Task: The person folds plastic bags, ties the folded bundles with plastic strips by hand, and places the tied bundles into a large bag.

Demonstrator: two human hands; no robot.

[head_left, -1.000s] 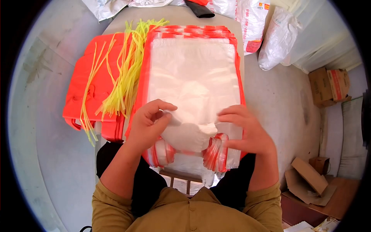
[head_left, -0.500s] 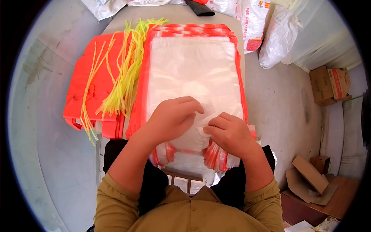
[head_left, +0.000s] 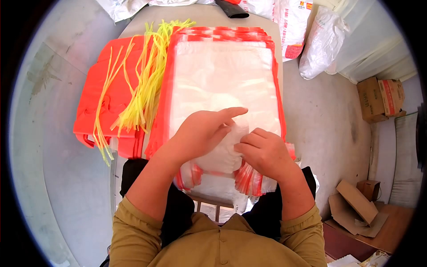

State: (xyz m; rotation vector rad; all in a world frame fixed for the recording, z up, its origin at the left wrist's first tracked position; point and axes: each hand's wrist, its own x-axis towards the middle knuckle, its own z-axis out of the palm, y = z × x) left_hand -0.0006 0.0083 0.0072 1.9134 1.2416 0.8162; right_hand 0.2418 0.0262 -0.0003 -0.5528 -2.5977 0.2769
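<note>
A stack of clear plastic bags with red edges (head_left: 222, 66) lies in front of me, its handle ends hanging over the near edge of the table. My left hand (head_left: 207, 129) is over the lower part of the top bag, index finger stretched to the right and thumb apart from it. Nothing shows in its grasp. Close beside it on the right, my right hand (head_left: 264, 151) has its fingers and thumb pinched together on the film of the top bag. A crumpled fold of film shows between the hands; its exact edge is hard to make out.
Left of the stack, a bundle of yellow ties (head_left: 144, 84) lies across folded red bags (head_left: 95, 98). White printed sacks (head_left: 293, 26) stand beyond the table at the right. Cardboard boxes (head_left: 373, 100) sit against the right wall, and opened cardboard (head_left: 358, 207) lies lower right.
The left hand's index finger has straightened and reaches further right and slightly up. The right hand stays in nearly the same place, still pinched.
</note>
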